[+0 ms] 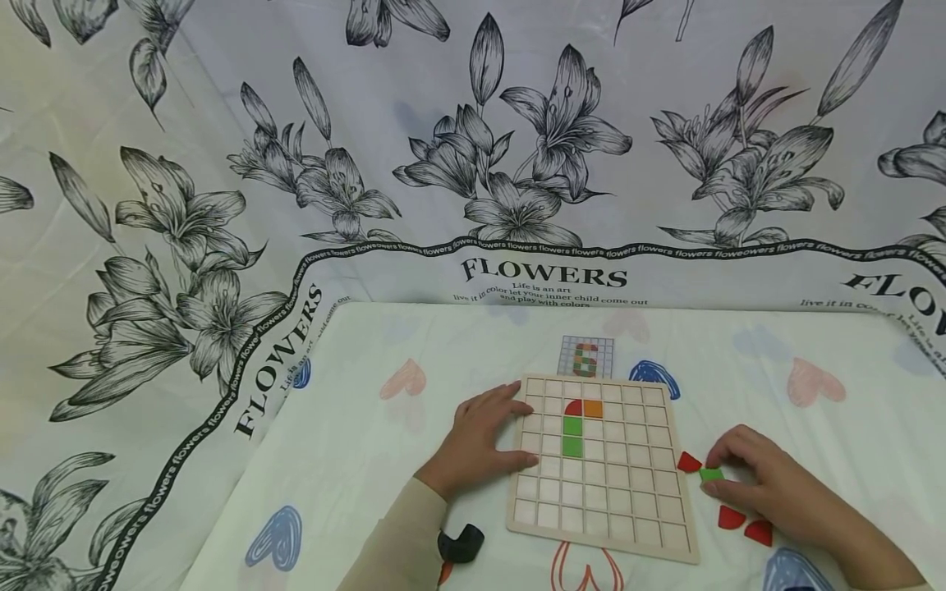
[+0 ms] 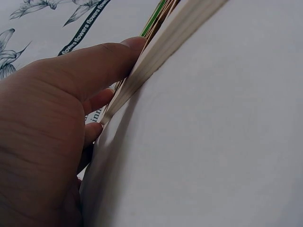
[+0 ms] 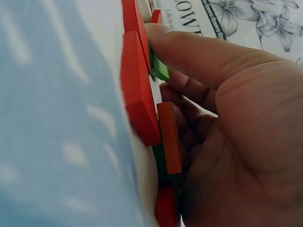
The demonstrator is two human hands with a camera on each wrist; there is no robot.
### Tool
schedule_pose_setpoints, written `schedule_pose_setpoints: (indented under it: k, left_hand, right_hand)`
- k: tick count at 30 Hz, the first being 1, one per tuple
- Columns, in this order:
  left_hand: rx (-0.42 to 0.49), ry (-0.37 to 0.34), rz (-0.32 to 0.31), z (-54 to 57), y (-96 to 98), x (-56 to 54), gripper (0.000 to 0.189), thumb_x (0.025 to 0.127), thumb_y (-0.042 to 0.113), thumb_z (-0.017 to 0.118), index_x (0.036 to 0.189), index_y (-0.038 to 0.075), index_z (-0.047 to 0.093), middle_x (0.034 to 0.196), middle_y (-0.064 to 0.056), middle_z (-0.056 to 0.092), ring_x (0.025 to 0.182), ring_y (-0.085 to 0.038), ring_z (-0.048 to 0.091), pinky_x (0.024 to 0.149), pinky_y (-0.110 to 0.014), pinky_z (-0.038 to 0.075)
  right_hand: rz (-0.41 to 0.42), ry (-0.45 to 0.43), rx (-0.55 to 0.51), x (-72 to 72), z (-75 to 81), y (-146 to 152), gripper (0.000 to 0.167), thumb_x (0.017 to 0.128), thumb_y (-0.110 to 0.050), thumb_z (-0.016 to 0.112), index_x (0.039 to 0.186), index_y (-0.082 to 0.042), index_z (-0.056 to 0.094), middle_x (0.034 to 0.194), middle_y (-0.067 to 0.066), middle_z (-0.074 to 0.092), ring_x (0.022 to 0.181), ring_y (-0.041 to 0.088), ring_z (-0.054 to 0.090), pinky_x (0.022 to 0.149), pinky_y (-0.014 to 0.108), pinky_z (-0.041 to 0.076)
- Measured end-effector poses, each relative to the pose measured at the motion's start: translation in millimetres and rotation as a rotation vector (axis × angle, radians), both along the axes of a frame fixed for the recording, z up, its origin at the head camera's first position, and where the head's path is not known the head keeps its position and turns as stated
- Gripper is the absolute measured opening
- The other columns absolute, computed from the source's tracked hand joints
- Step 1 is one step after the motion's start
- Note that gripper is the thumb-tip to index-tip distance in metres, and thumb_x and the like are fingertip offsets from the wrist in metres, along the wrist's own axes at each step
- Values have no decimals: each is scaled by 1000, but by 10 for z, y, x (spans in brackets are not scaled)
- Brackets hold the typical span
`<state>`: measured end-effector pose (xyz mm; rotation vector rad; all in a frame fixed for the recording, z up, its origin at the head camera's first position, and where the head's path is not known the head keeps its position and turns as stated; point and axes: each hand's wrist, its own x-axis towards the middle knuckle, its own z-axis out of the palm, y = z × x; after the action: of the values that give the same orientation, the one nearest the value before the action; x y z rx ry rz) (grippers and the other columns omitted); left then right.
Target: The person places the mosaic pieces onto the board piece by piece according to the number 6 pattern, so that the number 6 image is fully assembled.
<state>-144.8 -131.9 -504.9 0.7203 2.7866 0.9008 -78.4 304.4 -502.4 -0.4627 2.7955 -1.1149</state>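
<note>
A wooden grid board [image 1: 621, 509] lies on the cloth. On it sit a red rounded piece [image 1: 573, 407], an orange square [image 1: 593, 409] and two green squares [image 1: 572, 437], one below the other. My left hand [image 1: 476, 435] rests at the board's left edge, thumb and fingers spread apart along the frame; the left wrist view shows the thumb [image 2: 132, 45] on the rim. Right of the board, my right hand [image 1: 769, 480] pinches a green square block [image 1: 711, 474] between thumb and forefinger. One red piece [image 1: 689, 462] lies beside that block, between it and the board.
Two red pieces, one [image 1: 731, 516] left of the other [image 1: 759, 532], lie below my right hand. The right wrist view also reveals an orange block [image 3: 169, 137] under the palm. A patterned card [image 1: 586, 355] touches the board's far edge. Something black [image 1: 461, 543] sits by the left wrist.
</note>
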Motion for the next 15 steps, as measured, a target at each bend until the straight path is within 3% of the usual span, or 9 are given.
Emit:
schedule_pose_setpoints:
  k: [7, 15]
  left_hand:
    - [0, 8, -2, -7, -11, 2, 67, 90, 62, 81, 147, 31, 64, 174, 12, 32, 160, -15, 24, 124, -58, 19]
    - [-1, 15, -2, -6, -13, 10, 67, 90, 62, 82, 147, 31, 64, 174, 11, 33, 160, -16, 25, 124, -59, 20]
  right_hand:
    - [-61, -70, 41, -9, 26, -7, 24, 95, -24, 88, 104, -21, 66, 105, -3, 59, 97, 11, 53, 81, 24, 48]
    - [-136, -64, 46, -9, 56, -30, 23, 95, -18, 87, 109, -17, 69, 87, -3, 57, 79, 10, 53, 67, 26, 46]
